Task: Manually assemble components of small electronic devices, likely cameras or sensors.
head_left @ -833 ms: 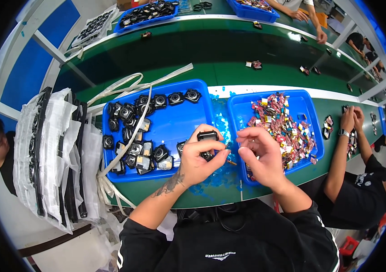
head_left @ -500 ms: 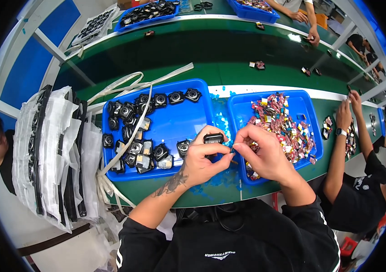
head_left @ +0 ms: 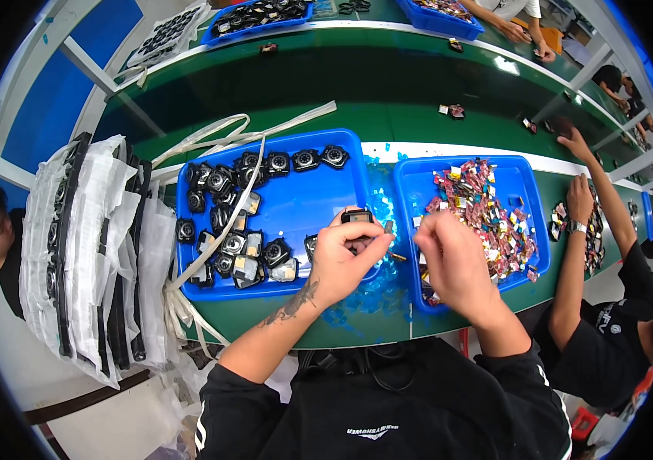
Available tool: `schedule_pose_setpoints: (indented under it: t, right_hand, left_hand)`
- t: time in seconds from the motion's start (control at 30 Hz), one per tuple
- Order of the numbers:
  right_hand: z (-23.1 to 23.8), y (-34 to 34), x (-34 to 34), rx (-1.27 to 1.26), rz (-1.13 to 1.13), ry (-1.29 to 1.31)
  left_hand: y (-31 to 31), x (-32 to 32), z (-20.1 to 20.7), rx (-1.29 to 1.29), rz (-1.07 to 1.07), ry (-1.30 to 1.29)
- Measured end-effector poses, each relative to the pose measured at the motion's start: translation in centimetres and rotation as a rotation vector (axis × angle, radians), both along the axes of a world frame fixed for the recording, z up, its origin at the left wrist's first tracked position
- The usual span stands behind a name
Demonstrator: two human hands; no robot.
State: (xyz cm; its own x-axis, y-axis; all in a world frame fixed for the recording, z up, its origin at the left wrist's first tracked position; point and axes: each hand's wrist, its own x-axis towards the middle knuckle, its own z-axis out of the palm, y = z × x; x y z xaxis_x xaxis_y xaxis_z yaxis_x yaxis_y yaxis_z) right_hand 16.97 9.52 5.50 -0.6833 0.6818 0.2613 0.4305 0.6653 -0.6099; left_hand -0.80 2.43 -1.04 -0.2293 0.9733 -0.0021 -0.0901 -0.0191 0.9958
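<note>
My left hand [head_left: 343,264] is closed around a black watch case [head_left: 358,216], held at the right edge of the left blue tray [head_left: 311,199]. Its thumb and fingertips come together just below the case, with a thin piece [head_left: 389,228] showing at the tips. Over the near left part of the right blue tray [head_left: 544,238], my right hand [head_left: 458,264] has its fingers curled in a pinch, apart from the left. What the pinch holds, if anything, is too small to make out. More black watch cases [head_left: 303,159] lie in the left tray; small red, yellow and white electronic parts [head_left: 487,207] heap the right one.
Blue film scraps [head_left: 372,299] litter the green table between the trays. A white strap [head_left: 223,230] crosses the left tray. Wrapped trays [head_left: 85,261] stand stacked at left. A conveyor belt [head_left: 326,73] runs beyond; a co-worker's arms [head_left: 578,253] reach in at right.
My right hand has drawn away rightward from my left hand, where their fingertips met. The left still holds the watch case. The co-worker's far hand has moved out over the belt.
</note>
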Motion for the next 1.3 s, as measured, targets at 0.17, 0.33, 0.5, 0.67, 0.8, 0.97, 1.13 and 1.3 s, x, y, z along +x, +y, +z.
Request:
schedule_pose_setpoints:
  t: [0.17, 0.33, 0.5, 0.67, 0.8, 0.97, 1.13, 1.3]
  right_hand:
    - [-1.2, 0.8, -0.2, -0.132, 0.083, 0.174]
    - [-2.0, 0.3, -0.3, -0.565, 0.1, 0.34]
    - [-2.5, 0.1, -0.1, -0.64, 0.015, 0.691]
    - [-1.8, -1.0, -0.2, -0.624, -0.139, 0.467]
    - [-2.9, -0.8, -1.8, -0.434, -0.09, 0.372]
    - [-1.3, -0.9, -2.9, -0.184, -0.125, 0.259]
    - [-0.9, -0.7, -3.2, -0.193, -0.185, 0.189]
    - [-1.0, -0.5, -3.3, -0.062, -0.159, 0.233]
  left_hand:
    - [0.2, -0.7, 0.4, 0.034, -0.136, -0.157]
    - [-0.2, -0.4, 1.1, 0.003, -0.317, -0.348]
    - [0.0, -0.1, 1.8, 0.039, -0.204, -0.169]
    - [0.0, -0.3, 1.2, -0.128, -0.079, -0.29]
    - [0.2, 0.2, 0.0, 0.024, -0.051, -0.154]
    - [0.7, -0.2, 0.2, 0.038, -0.118, -0.26]
    - [0.3, 0.0, 0.5, 0.047, -0.146, -0.37]
    - [0.2, 0.0, 0.3, 0.066, -0.189, -0.412]
